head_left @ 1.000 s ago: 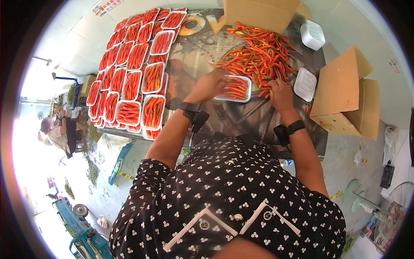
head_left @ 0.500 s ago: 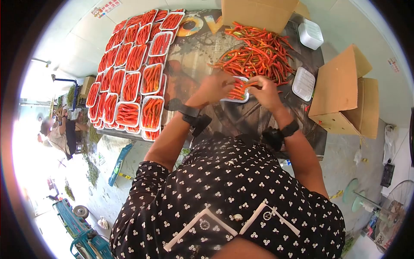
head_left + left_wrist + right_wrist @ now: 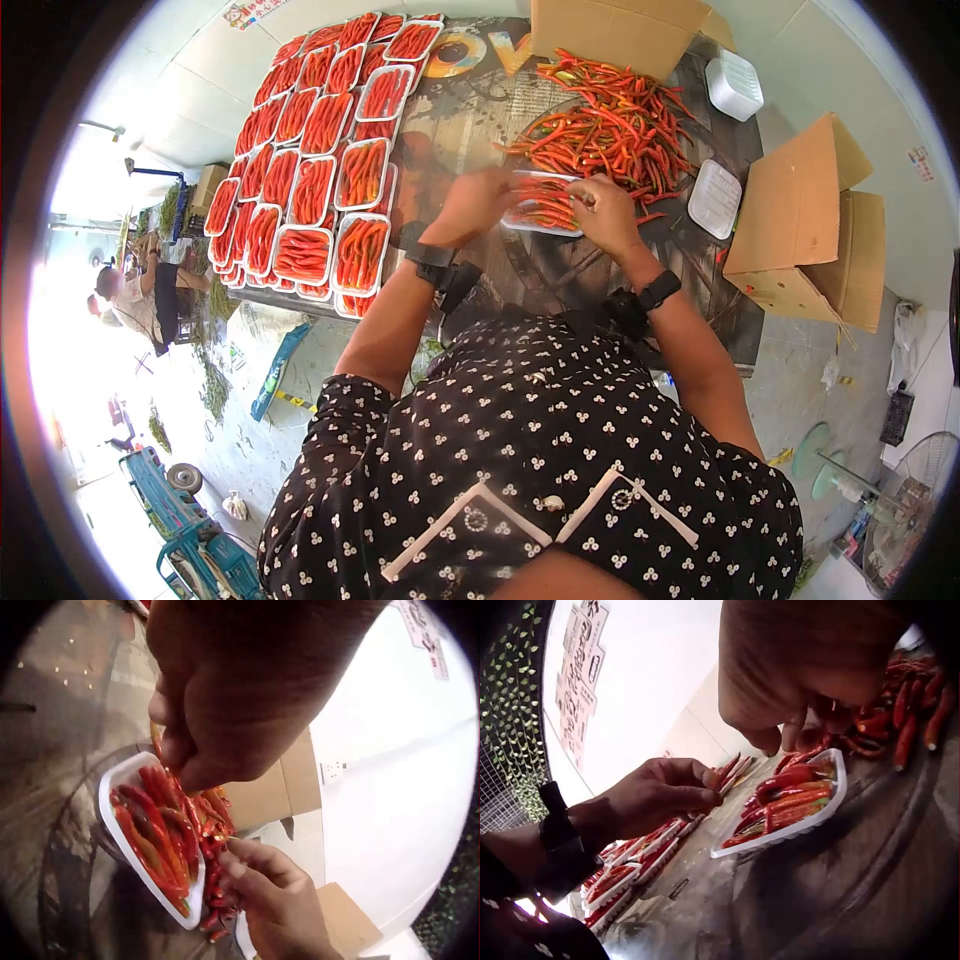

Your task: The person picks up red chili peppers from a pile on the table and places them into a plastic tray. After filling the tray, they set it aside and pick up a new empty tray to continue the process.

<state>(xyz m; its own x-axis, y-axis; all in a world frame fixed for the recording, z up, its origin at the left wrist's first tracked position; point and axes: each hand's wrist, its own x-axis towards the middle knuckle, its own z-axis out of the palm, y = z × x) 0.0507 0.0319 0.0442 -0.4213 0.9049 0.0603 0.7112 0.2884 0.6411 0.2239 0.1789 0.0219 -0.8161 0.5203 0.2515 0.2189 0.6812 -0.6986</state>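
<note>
A white foam tray (image 3: 552,231) holds a row of red chilli peppers, some partly green, on the table. At its left end my left hand (image 3: 472,207) pinches red chilli peppers (image 3: 733,772) between thumb and fingers, over the tray. My right hand (image 3: 607,214) is over the tray's right end, with thumb and fingertips together. In the left wrist view, a pale stem shows at the fingertips of the right hand (image 3: 274,892), which pinch a chilli pepper mostly hidden by the fingers. Just behind the tray lies a loose heap of red chilli peppers (image 3: 615,125).
Filled trays of chillies (image 3: 325,125) are stacked in rows at the table's left. A stack of white foam trays (image 3: 733,88) and one bare tray (image 3: 715,200) stand at the right. Cardboard boxes are behind the heap (image 3: 610,35) and at the right edge (image 3: 790,220).
My right hand has come left from the heap to the tray with chillies. My left hand stays by the tray's left end, now pinching chillies over it.
</note>
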